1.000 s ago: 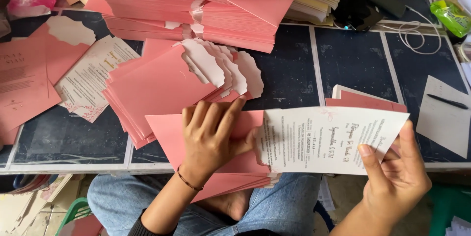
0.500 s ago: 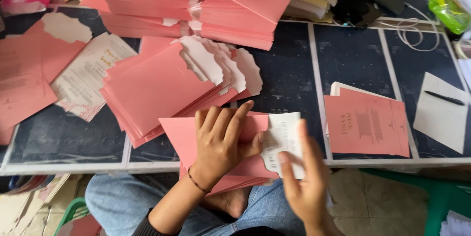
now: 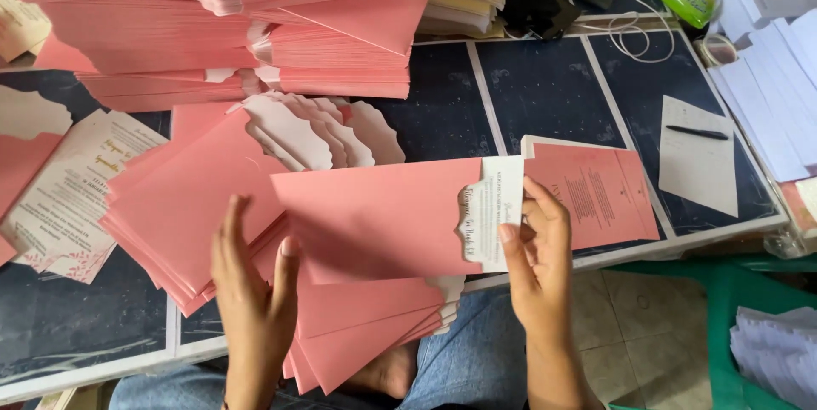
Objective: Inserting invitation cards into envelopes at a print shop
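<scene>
dark blue table panels (image 3: pixel 545 86) with pale seams span the scene, carrying tall stacks of pink envelopes (image 3: pixel 213 1) along the far edge. at centre, a pink envelope (image 3: pixel 374 218) is held flat above the near table edge, scalloped opening facing right. a white printed card (image 3: pixel 494 210) sits partly inside that opening, its right portion still exposed. the right hand (image 3: pixel 536 257) is clamped on the card, thumb on top at its lower right corner, fingers along its right edge. the left hand (image 3: pixel 251 282) is at the envelope's left end, fingers extended and loosely spread, thumb lying on the envelope's near edge; whether it pinches the envelope cannot be told. the two hands are well apart. beneath the held envelope, more pink envelopes (image 3: pixel 366 333) fan out over the lap. left of it lies a fanned pile of envelopes (image 3: pixel 179 206) with scalloped white flaps. to the right lies a pink printed card (image 3: pixel 604 193), and farther right a white sheet (image 3: pixel 698 159) with a black pen (image 3: pixel 696 131) on it.
</scene>
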